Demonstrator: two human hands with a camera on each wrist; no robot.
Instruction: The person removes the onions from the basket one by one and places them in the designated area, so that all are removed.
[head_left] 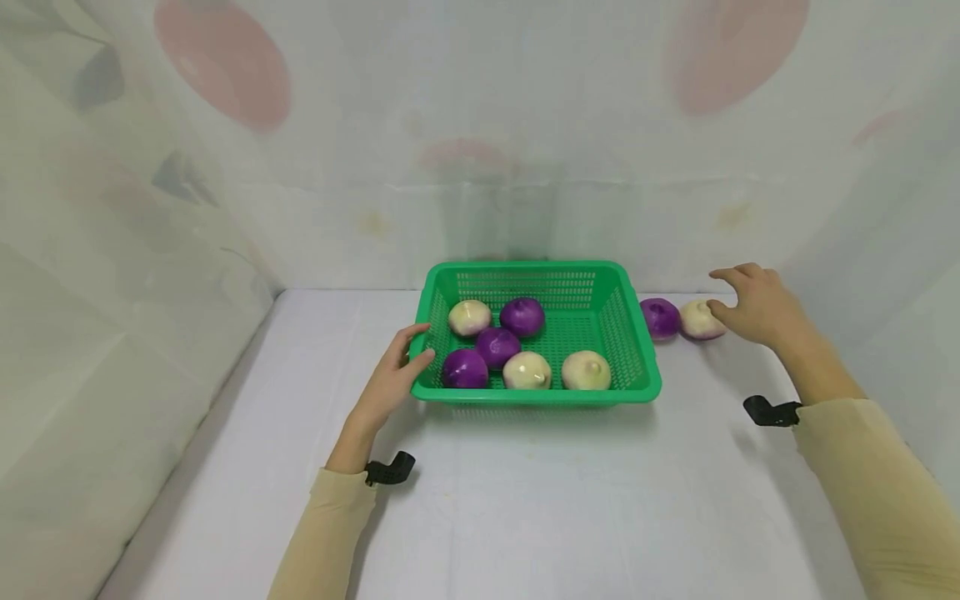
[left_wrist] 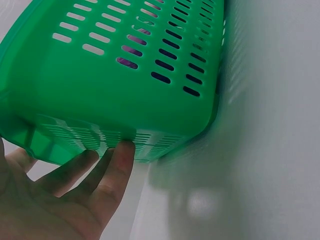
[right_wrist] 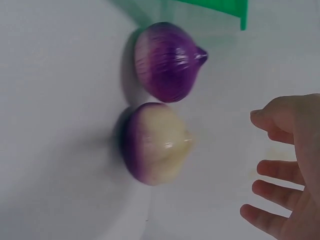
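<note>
Six in the basket (head_left: 536, 397), two out on the desk (head_left: 540, 517)

The basket is green and is set near the back of the desk. Its left end is touched by the left hand (head_left: 390, 375), whose fingers are held apart and quite straight against the side. The right hand (head_left: 761, 304) is held wide, with the thumb well away from the fingers, and nothing is held in it.

In the basket, six onions can be counted. At the back, a white onion (head_left: 470, 318) is seen on the left and a purple onion (head_left: 522, 317) on the right. In the middle, a second purple onion (head_left: 498, 347) is found. Along the front, a third purple onion (head_left: 465, 368) is seen on the left, a second white onion (head_left: 527, 371) comes next, and a third white onion (head_left: 587, 370) is set a bit apart on the right.

On the desk, just right of the basket, a fourth purple onion (head_left: 660, 319) is seen. Next to it, nearer the right hand, is a fourth white onion (head_left: 702, 320), with purple shown at its base. Whether these two touch cannot be told.

Tan sleeves (head_left: 322, 533) are worn, and a black clip (head_left: 390, 469) is fixed at each wrist. Behind the desk, a pale sheet (head_left: 360, 150) with pink spots is hung
</note>
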